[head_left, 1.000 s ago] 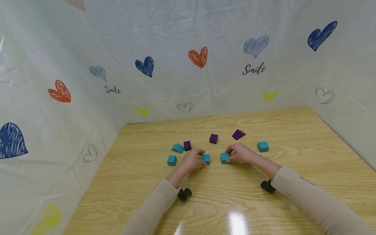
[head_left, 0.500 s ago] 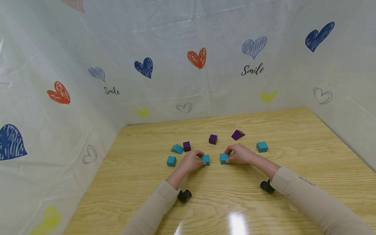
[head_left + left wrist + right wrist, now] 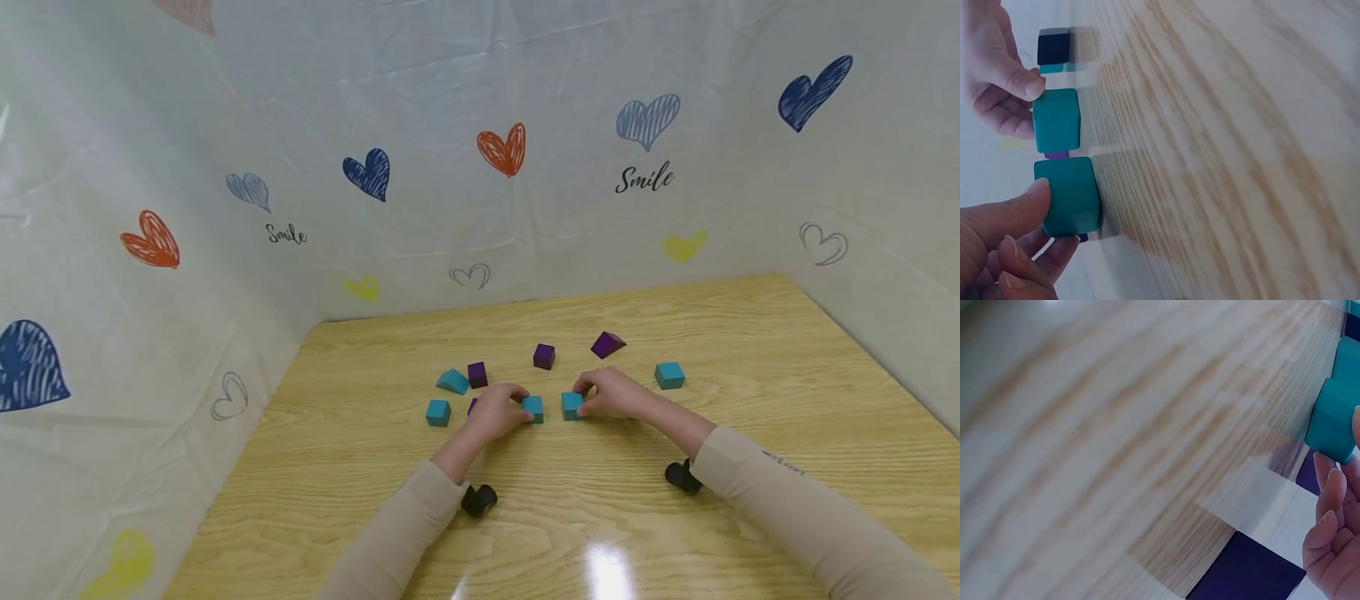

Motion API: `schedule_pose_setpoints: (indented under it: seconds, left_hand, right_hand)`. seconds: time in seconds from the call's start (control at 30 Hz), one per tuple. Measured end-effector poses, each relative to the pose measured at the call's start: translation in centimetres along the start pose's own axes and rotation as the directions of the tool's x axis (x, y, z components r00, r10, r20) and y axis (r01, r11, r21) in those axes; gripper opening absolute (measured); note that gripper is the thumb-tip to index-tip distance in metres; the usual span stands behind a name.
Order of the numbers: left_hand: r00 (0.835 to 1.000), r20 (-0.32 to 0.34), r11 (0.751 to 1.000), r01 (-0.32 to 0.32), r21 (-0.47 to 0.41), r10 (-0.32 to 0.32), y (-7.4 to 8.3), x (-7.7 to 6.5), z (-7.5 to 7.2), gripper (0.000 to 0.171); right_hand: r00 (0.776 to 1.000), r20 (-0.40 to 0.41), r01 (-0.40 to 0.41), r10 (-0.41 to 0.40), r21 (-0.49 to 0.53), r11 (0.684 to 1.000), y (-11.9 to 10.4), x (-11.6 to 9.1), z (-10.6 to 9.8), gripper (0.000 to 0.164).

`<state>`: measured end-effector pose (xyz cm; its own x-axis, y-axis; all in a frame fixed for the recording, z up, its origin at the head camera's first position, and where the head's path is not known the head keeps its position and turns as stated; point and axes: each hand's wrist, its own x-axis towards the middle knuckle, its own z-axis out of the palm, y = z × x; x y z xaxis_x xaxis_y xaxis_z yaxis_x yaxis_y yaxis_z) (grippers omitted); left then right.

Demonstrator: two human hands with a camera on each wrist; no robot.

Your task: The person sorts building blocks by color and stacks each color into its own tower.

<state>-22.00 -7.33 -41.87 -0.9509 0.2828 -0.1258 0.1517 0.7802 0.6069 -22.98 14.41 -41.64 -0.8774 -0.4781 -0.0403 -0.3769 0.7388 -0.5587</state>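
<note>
My left hand [image 3: 497, 411] pinches a blue cube [image 3: 533, 408] between thumb and fingers near the middle of the wooden table. Facing it, my right hand [image 3: 611, 393] grips a second blue cube [image 3: 572, 406] by its right side. A narrow gap parts the two cubes in the head view. Seen from the left wrist, the left hand's cube [image 3: 1071, 199] stands nearer, with the right hand [image 3: 1007, 81] and its cube [image 3: 1057, 122] just beyond. In the right wrist view, curled fingers [image 3: 1332, 494] lie below the cube [image 3: 1332, 422]. The left hand partly hides a purple block [image 3: 472, 406].
Left of the hands sit a blue cube [image 3: 438, 413], a blue wedge [image 3: 453, 382] and a purple cube [image 3: 477, 374]. Behind them are another purple cube [image 3: 544, 357] and a purple wedge [image 3: 608, 344]. A blue block [image 3: 670, 375] lies at the right. White sheeting [image 3: 420, 250] borders the table.
My left hand has slid its blue cube slightly right, narrowing the gap to the other cube. Part of a purple block now shows behind that hand. The right hand stays nearly still.
</note>
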Motion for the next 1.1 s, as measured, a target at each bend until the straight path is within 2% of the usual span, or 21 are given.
schedule_pose_setpoints:
  seconds: [0.5, 1.1]
  left_hand:
    - [1.0, 0.013, 1.0, -0.002, 0.017, 0.002, 1.8, 0.7, 1.0, 0.034]
    - [1.0, 0.007, 1.0, 0.0, 0.016, 0.0, 2.1, 1.0, 1.5, 0.033]
  right_hand:
    - [1.0, 0.008, -0.002, 0.002, 0.019, 1.0, 0.0, 0.0, -0.2, 0.029]
    - [1.0, 0.005, -0.011, 0.011, 0.04, 0.999, 0.0, -0.1, 0.0, 0.029]
